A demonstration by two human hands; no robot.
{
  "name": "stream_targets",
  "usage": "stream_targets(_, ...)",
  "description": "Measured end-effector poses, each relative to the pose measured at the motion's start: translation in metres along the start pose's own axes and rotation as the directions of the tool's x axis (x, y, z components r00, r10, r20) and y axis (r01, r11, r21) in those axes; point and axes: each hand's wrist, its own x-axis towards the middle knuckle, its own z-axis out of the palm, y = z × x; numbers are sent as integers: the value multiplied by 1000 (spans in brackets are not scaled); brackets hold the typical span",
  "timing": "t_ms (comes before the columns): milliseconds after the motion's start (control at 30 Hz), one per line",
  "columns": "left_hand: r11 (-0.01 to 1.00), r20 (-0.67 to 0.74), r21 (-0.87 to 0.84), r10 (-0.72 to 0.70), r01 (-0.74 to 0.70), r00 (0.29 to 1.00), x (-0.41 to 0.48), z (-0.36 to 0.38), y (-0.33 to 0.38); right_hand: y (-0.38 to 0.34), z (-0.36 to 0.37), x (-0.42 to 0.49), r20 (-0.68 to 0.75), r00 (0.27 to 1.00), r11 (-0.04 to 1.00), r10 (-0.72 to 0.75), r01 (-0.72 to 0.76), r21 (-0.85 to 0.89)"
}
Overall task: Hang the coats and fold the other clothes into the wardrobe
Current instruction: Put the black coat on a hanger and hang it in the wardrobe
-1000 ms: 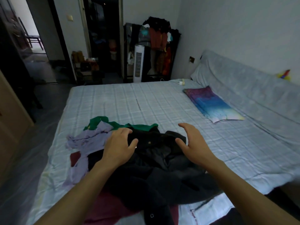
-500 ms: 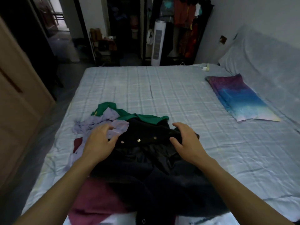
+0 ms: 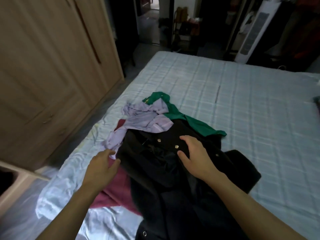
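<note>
A black coat (image 3: 155,163) with metal snap buttons lies spread on top of a clothes pile on the bed (image 3: 251,104). Under and beside it lie a lilac garment (image 3: 143,122), a green garment (image 3: 181,115) and a maroon garment (image 3: 117,189). My right hand (image 3: 195,156) rests on the coat near its buttons, fingers spread and loosely bent. At the coat's left edge my left hand (image 3: 102,165) hovers with relaxed fingers, holding nothing. The wooden wardrobe (image 3: 52,70) stands to the left with its doors closed.
A narrow strip of floor runs between the bed and the wardrobe. A white tower fan (image 3: 252,30) and a rack of hanging clothes stand beyond the bed's far end. A small shelf unit (image 3: 187,30) stands by the doorway.
The view has swung left toward the wardrobe. My left hand has slid off the coat to its left edge. My right hand stays on the coat.
</note>
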Motion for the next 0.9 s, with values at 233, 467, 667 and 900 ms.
stream_targets(233, 998, 15, -10, -69, 69, 998, 28, 30, -19, 4, 37, 51, 142, 988, 997, -53, 59, -39)
stream_targets(467, 992, 89, -39, -114, 118, 989, 85, 82, -40, 22, 85, 136, 267, 963, 993, -39, 68, -101)
stream_targets(667, 983, 180, 17, -181, 181, 967, 138, 133, -69, 41, 159, 190, 389, 921, 997, -31, 56, -52)
stream_targets(900, 922, 267, 265, -352, 282, 897, 181, 187, -104, 64, 225, 213, 506, 862, 993, -20, 76, -90)
